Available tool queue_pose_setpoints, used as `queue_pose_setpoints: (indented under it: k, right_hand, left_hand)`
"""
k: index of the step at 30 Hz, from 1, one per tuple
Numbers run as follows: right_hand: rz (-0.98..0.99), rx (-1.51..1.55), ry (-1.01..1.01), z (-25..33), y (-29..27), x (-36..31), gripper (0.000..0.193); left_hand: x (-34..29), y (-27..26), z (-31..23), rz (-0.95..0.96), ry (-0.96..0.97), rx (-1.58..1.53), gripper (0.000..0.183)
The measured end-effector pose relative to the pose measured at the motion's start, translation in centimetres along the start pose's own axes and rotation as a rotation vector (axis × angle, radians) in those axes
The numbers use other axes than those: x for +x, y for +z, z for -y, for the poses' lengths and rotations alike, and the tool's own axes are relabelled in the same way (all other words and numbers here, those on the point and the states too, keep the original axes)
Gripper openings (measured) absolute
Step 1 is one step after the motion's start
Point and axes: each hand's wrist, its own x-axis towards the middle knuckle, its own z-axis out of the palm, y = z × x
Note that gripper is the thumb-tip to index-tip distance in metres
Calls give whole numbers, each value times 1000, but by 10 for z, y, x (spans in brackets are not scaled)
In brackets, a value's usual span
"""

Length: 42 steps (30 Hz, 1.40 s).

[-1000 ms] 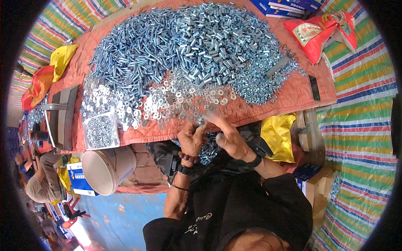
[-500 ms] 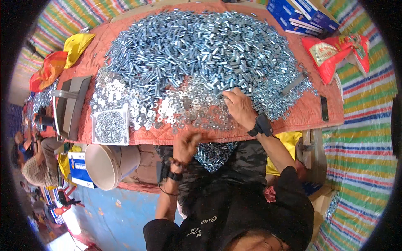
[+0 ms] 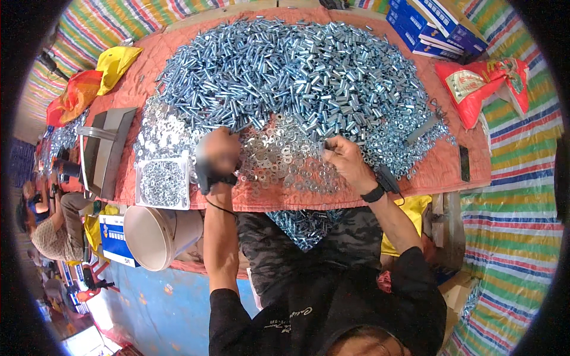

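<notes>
A big heap of shiny metal covers the cloth-topped table: slim rods (image 3: 228,77) on the left, thicker short sleeves (image 3: 338,80) on the right. My right hand (image 3: 349,161) is above the near washers, thumb and finger pinched on a small dark metal sleeve (image 3: 327,145). At the lower left edge of the rods is my left hand (image 3: 219,151); it is smeared by motion, so its fingers do not show clearly. Flat washers (image 3: 270,151) lie loose between both hands, larger bright washers (image 3: 160,121) farther left. Small nuts (image 3: 395,139) spread out beyond my right hand.
A white tray of small rings (image 3: 162,184) stands at the near left edge, beside a grey metal scoop (image 3: 110,154). A pale bucket (image 3: 151,237) stands below. Blue boxes (image 3: 436,29), a red bag (image 3: 484,86) and a dark phone-like slab (image 3: 464,163) lie right. Another person (image 3: 56,231) sits far left.
My left hand has moved from over my lap up and left to the edge of the rods. My right hand has drawn slightly nearer, away from the sleeve heap, with a sleeve pinched.
</notes>
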Motion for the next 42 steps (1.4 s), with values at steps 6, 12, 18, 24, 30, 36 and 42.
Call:
queue_pose_setpoints:
  k: [6,12,18,24,30,36,42]
  right_hand:
    - [76,765,106,13,18,-26,33]
    - [114,867,63,16,25,-39,35]
    - [58,805,-14,18,34,-48,31]
    - [-23,448,-169,18,51,-58,32]
    - [-3,386,-114,7,54,-66,35]
    - [-129,237,-240,16,63,-77,42]
    - [-109,-413,-446,15,78,-97,55]
  left_hand:
    - [-24,-4,7,-41,-12,-235,27]
    - [-103,-4,-33,-95,77,-682,12]
    - [-170,-19,-87,24,151,-960,17]
    - [-181,-19,-96,-102,356,-848,21]
    - [-186,-14,-90,-65,324,-842,22]
    - [-196,-46,-102,107,166,-1020,26]
    - [-211,-16,-93,167,139,-1244,26]
